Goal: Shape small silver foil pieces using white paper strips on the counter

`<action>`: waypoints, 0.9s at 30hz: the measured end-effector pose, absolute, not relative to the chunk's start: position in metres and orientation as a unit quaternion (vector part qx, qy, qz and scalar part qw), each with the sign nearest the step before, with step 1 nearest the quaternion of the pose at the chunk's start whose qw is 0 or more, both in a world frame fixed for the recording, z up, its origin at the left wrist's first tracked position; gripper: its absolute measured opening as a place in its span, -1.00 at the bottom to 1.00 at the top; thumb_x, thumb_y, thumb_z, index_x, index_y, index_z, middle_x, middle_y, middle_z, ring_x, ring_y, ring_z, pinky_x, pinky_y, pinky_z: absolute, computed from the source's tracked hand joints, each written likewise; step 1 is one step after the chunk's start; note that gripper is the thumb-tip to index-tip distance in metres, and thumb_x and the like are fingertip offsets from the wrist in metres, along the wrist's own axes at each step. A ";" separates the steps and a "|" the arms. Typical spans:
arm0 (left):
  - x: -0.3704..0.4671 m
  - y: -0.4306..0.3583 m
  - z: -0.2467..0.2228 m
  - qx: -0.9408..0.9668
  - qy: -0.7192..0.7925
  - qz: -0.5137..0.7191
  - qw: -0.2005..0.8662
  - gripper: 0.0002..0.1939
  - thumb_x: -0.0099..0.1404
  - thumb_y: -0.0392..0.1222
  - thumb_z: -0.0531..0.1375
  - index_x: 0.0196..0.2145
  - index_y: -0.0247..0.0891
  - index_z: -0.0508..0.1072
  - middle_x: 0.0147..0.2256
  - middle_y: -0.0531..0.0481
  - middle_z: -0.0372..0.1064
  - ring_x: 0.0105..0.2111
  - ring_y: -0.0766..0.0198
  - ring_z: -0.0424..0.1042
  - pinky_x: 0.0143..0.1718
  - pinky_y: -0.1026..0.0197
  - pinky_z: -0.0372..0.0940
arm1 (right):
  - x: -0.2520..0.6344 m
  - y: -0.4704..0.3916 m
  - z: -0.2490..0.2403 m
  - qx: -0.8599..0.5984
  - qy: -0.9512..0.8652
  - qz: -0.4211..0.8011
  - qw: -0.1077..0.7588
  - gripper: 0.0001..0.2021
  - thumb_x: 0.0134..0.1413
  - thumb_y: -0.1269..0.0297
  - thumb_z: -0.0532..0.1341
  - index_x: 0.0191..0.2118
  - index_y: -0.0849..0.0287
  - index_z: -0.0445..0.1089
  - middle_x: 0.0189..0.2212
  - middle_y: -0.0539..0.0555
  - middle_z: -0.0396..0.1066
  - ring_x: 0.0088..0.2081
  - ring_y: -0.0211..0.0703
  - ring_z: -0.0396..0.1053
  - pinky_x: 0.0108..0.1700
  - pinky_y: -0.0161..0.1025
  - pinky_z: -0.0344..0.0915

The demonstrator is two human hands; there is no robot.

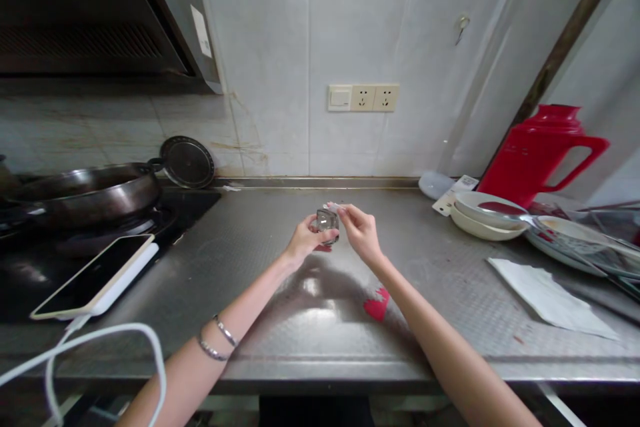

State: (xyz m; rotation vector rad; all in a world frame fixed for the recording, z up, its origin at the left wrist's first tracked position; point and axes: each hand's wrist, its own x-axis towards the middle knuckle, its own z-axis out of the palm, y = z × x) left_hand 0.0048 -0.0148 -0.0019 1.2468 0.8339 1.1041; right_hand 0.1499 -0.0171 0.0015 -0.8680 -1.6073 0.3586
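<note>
My left hand (303, 240) is closed around a small, clear greyish container (327, 219), held above the middle of the steel counter. It looks like glass or clear plastic, but its exact kind is hard to tell. At its upper right edge, my right hand (361, 230) pinches with thumb and fingertips. A tiny pale bit shows by those fingertips, too small to name. Below the hands, a red patch (377, 305) shows on the counter (280, 340).
To the left, a steel pan (95, 197) sits on the black stove, with a phone (95, 277) and white cable (125, 328) in front. Stacked bowls (487, 223), a red thermos jug (543, 153) and a white paper sheet (550, 297) are on the right.
</note>
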 end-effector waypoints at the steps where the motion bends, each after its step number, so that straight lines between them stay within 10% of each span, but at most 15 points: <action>1: 0.004 -0.014 -0.002 0.531 0.360 0.480 0.598 -0.31 -0.20 -0.01 0.44 -0.13 -0.32 0.35 -0.45 0.04 0.39 -0.55 0.35 0.40 -0.52 0.23 0.40 | 0.149 -0.019 0.001 -0.371 -0.692 0.149 0.601 -0.72 0.19 0.15 0.07 -0.17 0.13 0.47 -0.23 0.08 0.52 -0.28 -0.13 0.45 -0.21 -0.25 0.34; 9: -0.003 -0.002 -0.006 0.502 0.391 0.506 0.582 -0.37 -0.16 0.04 0.41 -0.15 -0.30 0.41 -0.43 0.02 0.41 -0.59 0.42 0.37 -0.55 0.30 0.38 | 0.144 -0.018 0.002 -0.345 -0.664 0.187 0.637 -0.68 0.12 0.09 0.12 -0.53 0.16 0.40 -0.67 -0.11 0.26 -0.47 -0.23 0.32 0.05 -0.07 0.27; 14: -0.002 -0.001 -0.007 0.525 0.400 0.498 0.563 -0.36 -0.16 0.00 0.42 -0.15 -0.32 0.36 -0.45 0.02 0.41 -0.58 0.39 0.38 -0.56 0.28 0.39 | 0.149 -0.016 0.008 -0.382 -0.601 0.198 0.674 -0.69 0.14 0.08 0.10 -0.41 0.20 0.43 -0.53 0.00 0.41 -0.42 -0.18 0.38 -0.28 -0.24 0.36; 27: 0.010 -0.003 -0.021 0.638 0.419 0.478 0.435 -0.30 -0.23 -0.10 0.44 -0.10 -0.27 0.36 -0.48 0.12 0.29 -0.58 0.45 0.26 -0.66 0.39 0.29 | 0.154 -0.013 0.004 -0.279 -0.801 0.023 0.530 -0.72 0.15 0.41 0.05 -0.15 0.05 0.47 -0.17 0.03 0.51 -0.10 -0.12 0.46 0.22 0.07 0.13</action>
